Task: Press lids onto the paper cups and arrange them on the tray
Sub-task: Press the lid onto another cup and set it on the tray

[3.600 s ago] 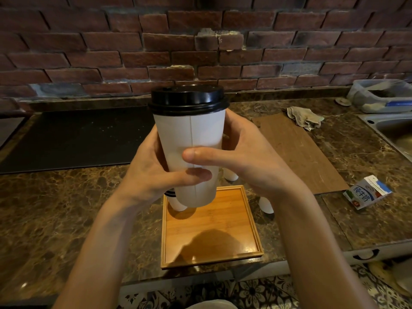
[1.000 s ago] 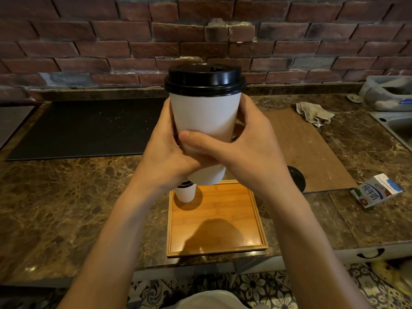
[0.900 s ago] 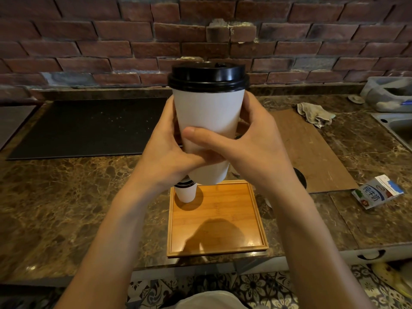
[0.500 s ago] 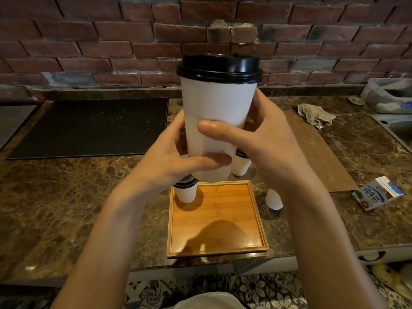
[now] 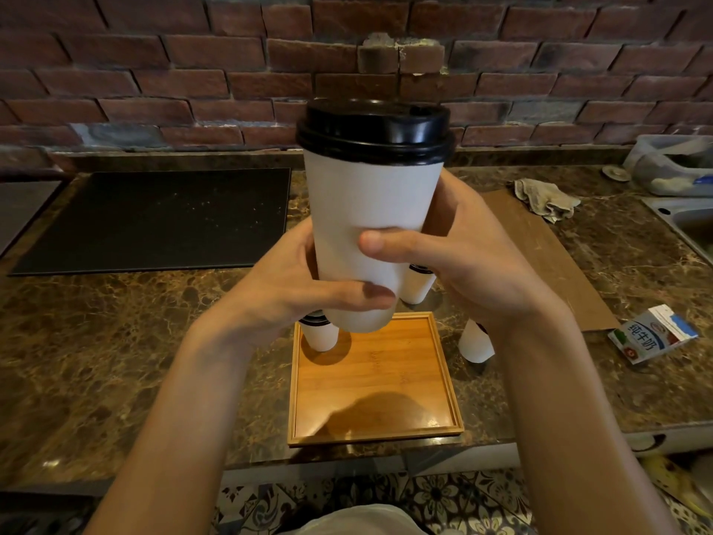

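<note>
Holding the lidded white paper cup (image 5: pixel 370 233) above the tray (image 5: pixel 376 438), both hands wrapped closed around its lower half; little changed from half a second ago.
Left hand (image 5: pixel 293 291), right hand (image 5: pixel 474 272); smooth tapered wall, glossy black domed lid (image 5: pixel 374 131); square bamboo tray carries one small lidded cup (image 5: pixel 320 335) at its far-left corner; two more cups (image 5: pixel 416 285) stand off-tray on marbled stone.
</note>
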Motion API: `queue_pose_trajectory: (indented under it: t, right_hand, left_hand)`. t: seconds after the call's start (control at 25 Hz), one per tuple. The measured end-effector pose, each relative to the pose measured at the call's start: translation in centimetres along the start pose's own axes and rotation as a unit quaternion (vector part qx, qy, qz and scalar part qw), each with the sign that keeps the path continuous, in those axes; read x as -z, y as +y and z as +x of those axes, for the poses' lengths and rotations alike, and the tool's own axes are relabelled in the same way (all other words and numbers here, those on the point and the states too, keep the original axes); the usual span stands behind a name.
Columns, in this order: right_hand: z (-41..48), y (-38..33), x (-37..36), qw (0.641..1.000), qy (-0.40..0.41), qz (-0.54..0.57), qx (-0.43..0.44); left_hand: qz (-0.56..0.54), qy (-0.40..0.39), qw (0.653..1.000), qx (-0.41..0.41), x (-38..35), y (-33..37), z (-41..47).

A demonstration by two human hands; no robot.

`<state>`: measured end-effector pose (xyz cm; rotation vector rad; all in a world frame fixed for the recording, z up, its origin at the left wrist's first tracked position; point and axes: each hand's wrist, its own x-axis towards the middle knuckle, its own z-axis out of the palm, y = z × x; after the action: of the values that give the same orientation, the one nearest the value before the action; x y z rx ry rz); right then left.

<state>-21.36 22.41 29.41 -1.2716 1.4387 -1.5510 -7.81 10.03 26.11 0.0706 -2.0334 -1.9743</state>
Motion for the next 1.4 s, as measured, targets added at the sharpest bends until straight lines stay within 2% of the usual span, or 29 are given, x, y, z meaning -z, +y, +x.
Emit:
queue_pose_trajectory:
  t: [0.2, 0.56, 0.84, 1.12, 1.4]
  right_hand:
    - [0.1, 0.1, 0.1, 1.0, -0.008, 0.01, -0.011]
    - [0.1, -0.5, -0.5, 0.999, 0.032, -0.027, -0.006]
    - [-0.1, -0.7, -1.0, 0.993, 0.082, -0.087, -0.009]
    - [-0.1, 0.0, -2.7, 0.977, 0.173, -0.123, -0.01]
    - [0.0, -0.3, -2.3, 0.978, 0.16, -0.136, -0.001]
  left_hand:
    - [-0.001, 0.007, 1.0, -0.003, -0.2, 0.0, 0.0]
    - [0.028, 0.09, 0.996, -0.006, -0.3, -0.1, 0.2]
    - [0.081, 0.15, 0.985, -0.029, -0.9, -0.3, 0.5]
    - [0.108, 0.206, 0.972, -0.03, -1.4, -1.2, 1.0]
    - [0.117, 0.182, 0.975, -0.043, -1.1, -0.7, 0.6]
